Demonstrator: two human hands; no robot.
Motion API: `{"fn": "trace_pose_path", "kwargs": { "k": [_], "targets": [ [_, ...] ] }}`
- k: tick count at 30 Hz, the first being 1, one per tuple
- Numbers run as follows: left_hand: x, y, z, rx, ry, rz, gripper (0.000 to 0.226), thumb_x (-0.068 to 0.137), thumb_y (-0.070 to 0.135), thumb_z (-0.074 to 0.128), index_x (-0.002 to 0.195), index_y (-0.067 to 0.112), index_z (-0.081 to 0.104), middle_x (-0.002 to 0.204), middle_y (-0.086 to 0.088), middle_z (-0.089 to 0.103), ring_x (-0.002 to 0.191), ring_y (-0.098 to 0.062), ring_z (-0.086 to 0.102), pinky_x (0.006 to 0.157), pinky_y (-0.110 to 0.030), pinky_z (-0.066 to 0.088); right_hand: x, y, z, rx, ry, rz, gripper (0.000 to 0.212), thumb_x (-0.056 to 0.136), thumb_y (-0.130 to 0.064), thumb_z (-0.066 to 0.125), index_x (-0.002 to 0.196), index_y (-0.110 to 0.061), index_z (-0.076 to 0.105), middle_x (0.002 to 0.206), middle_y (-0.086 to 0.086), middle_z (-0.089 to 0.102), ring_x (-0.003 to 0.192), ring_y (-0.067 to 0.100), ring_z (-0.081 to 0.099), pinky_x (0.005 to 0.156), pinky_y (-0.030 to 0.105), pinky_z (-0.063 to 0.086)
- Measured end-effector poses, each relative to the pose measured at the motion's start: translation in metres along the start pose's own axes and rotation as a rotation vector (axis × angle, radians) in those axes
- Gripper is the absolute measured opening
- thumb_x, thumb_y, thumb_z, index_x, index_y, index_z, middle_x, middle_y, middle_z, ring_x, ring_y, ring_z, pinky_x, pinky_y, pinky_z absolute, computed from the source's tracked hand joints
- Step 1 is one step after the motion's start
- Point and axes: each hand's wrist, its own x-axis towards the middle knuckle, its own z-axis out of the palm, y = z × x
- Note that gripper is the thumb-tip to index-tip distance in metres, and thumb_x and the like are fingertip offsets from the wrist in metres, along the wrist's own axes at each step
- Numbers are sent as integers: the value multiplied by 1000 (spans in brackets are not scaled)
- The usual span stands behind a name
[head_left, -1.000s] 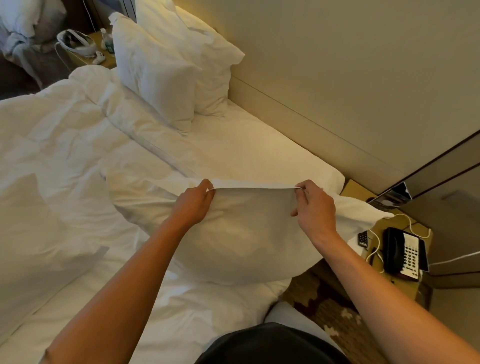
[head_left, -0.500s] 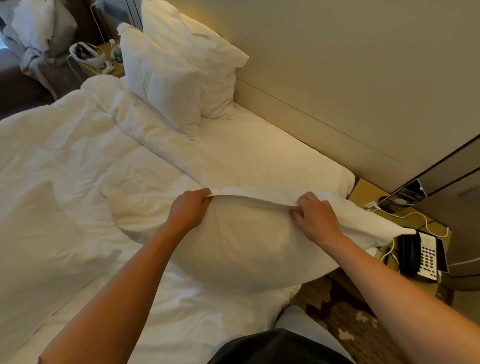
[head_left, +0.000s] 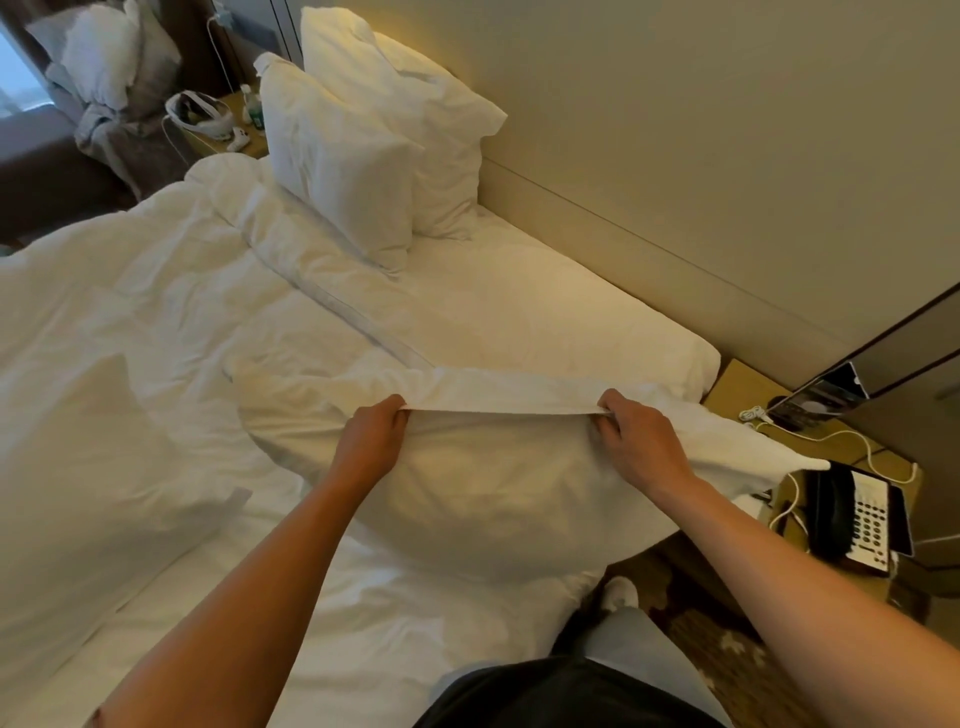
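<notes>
A white pillow (head_left: 483, 493) lies on the bed's near edge, partly inside a white pillowcase (head_left: 519, 397). My left hand (head_left: 371, 439) pinches the open hem of the pillowcase at its left end. At the right end of the same hem my right hand (head_left: 639, 441) grips the cloth. The hem is stretched taut between both hands across the pillow's top. A loose corner of the case hangs off to the right, over the nightstand.
Two white pillows (head_left: 353, 156) stand against the headboard wall. A rumpled white duvet (head_left: 130, 322) covers the bed (head_left: 545, 306). A nightstand (head_left: 743, 382) on the right holds a telephone (head_left: 857, 517) and white cables. Another nightstand at the far left holds a headset (head_left: 200, 114).
Both hands have kept hold of the pillowcase hem. It dipped and slackened over the pillow half a second ago and is now pulled straight again. My view has shifted slightly.
</notes>
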Motion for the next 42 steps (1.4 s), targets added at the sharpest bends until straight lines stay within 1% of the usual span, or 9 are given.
{"fn": "trace_pose_path", "kwargs": {
  "k": [3,7,10,16,18,23,31,38,42],
  "targets": [
    [-4,6,-6,16,55,-18,34,108,27,41,79,15,54,65,0,58,63,-25,58,57,-37,43,4,2,-8,-34,-57,-5,20,102,-28,54,91,-23,70,85,-2,73,79,22,66,73,40,56],
    [-7,22,-20,10,150,-45,36,108,31,41,77,16,53,63,-2,59,61,-23,57,61,-41,47,10,0,-23,86,-47,-15,23,99,-25,56,84,-27,73,66,-9,70,71,15,65,74,37,57],
    [-7,41,-35,9,208,-48,35,107,32,42,76,19,54,64,-1,60,62,-22,57,61,-40,47,14,2,-41,163,-17,-54,24,100,-24,57,82,-27,73,62,-9,71,69,13,67,75,36,57],
    [4,97,-73,23,311,-4,35,106,35,43,75,24,53,64,4,59,63,-22,58,57,-35,43,34,10,-95,286,107,-134,32,102,-25,56,73,-26,70,61,-10,70,65,6,65,73,34,57],
    [13,122,-84,24,360,9,35,106,38,43,78,22,57,67,0,63,65,-23,60,60,-38,48,46,15,-120,318,169,-164,32,101,-25,57,72,-25,70,62,-11,70,64,5,64,72,34,57],
    [40,195,-96,50,447,43,32,106,40,42,86,24,61,72,4,64,69,-19,61,68,-42,54,75,47,-189,413,265,-180,25,99,-22,58,83,-23,77,68,-10,72,69,15,69,73,38,59],
    [86,308,-67,69,358,78,35,106,42,43,89,21,65,78,-4,69,67,-23,67,73,-50,60,112,133,-268,461,273,-140,25,100,-21,58,96,-25,82,77,-10,75,76,16,72,78,41,61],
    [120,377,-31,93,339,158,35,105,43,42,82,24,60,69,2,63,66,-19,64,69,-45,59,132,208,-294,482,330,-102,26,99,-22,58,85,-23,79,72,-7,74,74,16,71,75,37,59],
    [150,404,-23,96,320,199,34,107,41,42,86,24,63,70,0,64,66,-20,62,68,-45,58,148,234,-303,501,341,-82,24,100,-24,59,88,-23,80,77,-10,76,78,15,72,78,38,60]
  ]
}}
